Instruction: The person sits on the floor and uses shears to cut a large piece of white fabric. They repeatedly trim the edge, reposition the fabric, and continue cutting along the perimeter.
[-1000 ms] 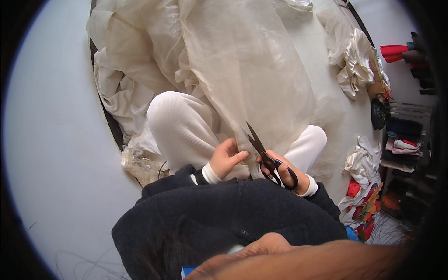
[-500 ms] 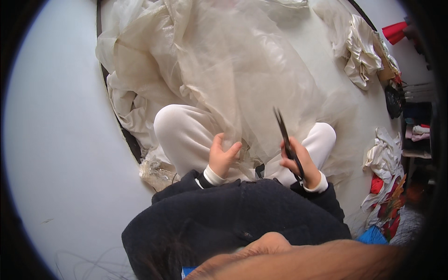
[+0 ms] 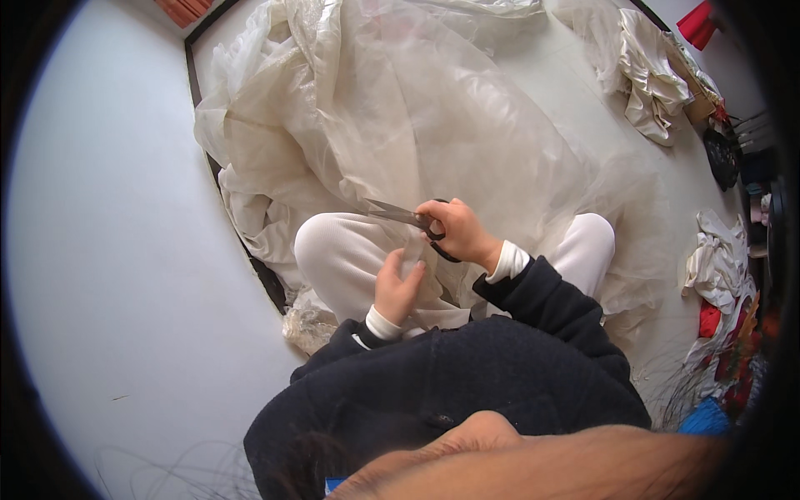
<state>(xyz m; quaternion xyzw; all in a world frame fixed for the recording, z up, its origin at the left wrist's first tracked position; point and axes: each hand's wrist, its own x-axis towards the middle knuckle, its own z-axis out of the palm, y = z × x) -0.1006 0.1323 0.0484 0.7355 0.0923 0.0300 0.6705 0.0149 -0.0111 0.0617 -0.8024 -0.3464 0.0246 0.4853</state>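
My right hand grips black-handled scissors, blades pointing left over my lap. My left hand pinches a strip of the sheer cream fabric just below the blades. The big sheet of thin cream fabric spreads away from my knees and drapes over my white-trousered legs. Both hands sit close together, with dark sleeves and white cuffs behind them.
A crumpled heap of cream cloth lies at the upper right. White and red cloth scraps lie along the right side. A dark-edged mat borders the pale floor on the left.
My right hand has swung the scissors from pointing up on the right side to pointing left across my lap. My left hand has taken hold of a strip of fabric below the blades.
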